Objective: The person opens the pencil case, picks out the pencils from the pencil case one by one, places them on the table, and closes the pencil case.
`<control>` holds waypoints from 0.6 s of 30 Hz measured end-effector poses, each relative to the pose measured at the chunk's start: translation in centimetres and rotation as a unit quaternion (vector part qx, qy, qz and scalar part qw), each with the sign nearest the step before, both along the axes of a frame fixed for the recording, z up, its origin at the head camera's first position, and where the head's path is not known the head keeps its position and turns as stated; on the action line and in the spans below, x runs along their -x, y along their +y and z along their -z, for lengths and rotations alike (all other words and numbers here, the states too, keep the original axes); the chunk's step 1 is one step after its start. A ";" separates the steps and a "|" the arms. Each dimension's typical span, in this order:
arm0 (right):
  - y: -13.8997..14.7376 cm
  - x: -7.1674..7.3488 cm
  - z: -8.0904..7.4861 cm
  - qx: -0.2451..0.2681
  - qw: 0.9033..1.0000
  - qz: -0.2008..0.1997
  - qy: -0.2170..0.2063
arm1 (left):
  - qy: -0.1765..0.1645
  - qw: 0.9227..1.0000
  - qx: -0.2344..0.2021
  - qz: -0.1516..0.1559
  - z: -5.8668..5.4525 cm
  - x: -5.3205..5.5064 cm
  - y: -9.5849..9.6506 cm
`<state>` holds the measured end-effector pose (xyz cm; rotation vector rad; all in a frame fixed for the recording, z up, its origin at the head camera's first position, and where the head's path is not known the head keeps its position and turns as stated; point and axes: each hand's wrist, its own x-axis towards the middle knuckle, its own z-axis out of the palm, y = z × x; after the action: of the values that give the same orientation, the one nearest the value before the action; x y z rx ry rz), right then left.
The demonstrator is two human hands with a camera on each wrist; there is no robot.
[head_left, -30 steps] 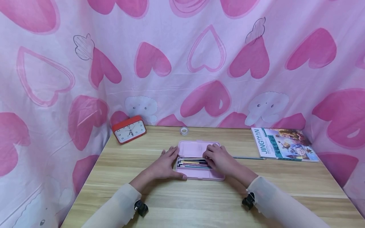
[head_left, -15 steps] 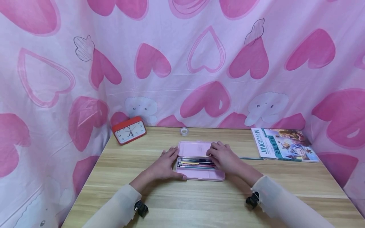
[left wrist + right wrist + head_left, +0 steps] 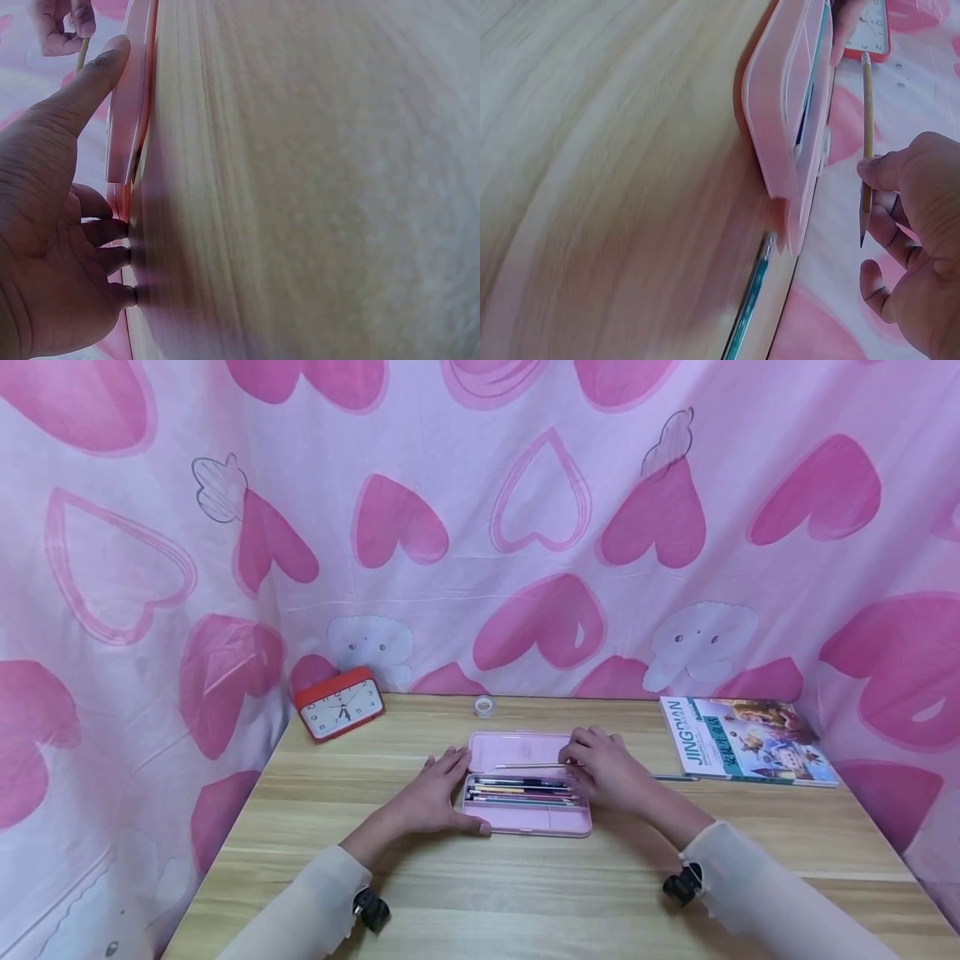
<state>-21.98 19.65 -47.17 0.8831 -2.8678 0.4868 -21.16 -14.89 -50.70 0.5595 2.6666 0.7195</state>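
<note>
My right hand (image 3: 609, 774) pinches a yellowish wooden pencil (image 3: 868, 112) between thumb and fingers. In the right wrist view its dark sharpened tip points down, and a pale ferrule caps the other end. The pencil lies level over the hinge side of an open pink pencil case (image 3: 510, 817). Several pencils (image 3: 521, 790) fill the case's back compartment. At the case's left side my left hand (image 3: 423, 799) rests with fingers spread, its thumb (image 3: 94, 79) straight along the front edge and the other fingertips on the tabletop. A green pencil (image 3: 750, 300) lies on the table behind my right hand.
A red alarm clock (image 3: 341, 703) stands at the back left, and a small tape roll (image 3: 477, 710) lies behind the case. At the back right is a magazine (image 3: 750, 739). A pink heart-patterned curtain (image 3: 405, 635) hangs along the table's back edge.
My right hand has drawn the wooden pencil up out of the case and moved right and slightly back with it. My left hand has kept its place.
</note>
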 end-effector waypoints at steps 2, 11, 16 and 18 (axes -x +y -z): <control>0.4 0.0 -0.1 0.000 1.000 0.007 -0.003 | -0.001 1.000 0.004 0.000 0.0 0.0 0.0; 2.5 0.1 -0.3 -0.010 0.999 0.031 -0.003 | 0.002 1.000 -0.001 -0.001 0.1 0.0 0.0; 3.5 0.2 -0.3 -0.016 0.999 0.041 0.003 | 0.002 1.000 0.001 0.000 0.1 0.0 0.0; 4.0 0.1 -0.3 -0.016 0.999 0.044 0.006 | 0.002 1.000 0.001 0.000 0.1 -0.1 0.0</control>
<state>-22.11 23.61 -46.89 0.7571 -2.8958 0.4258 -21.10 -14.90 -50.82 0.5609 2.6706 0.7169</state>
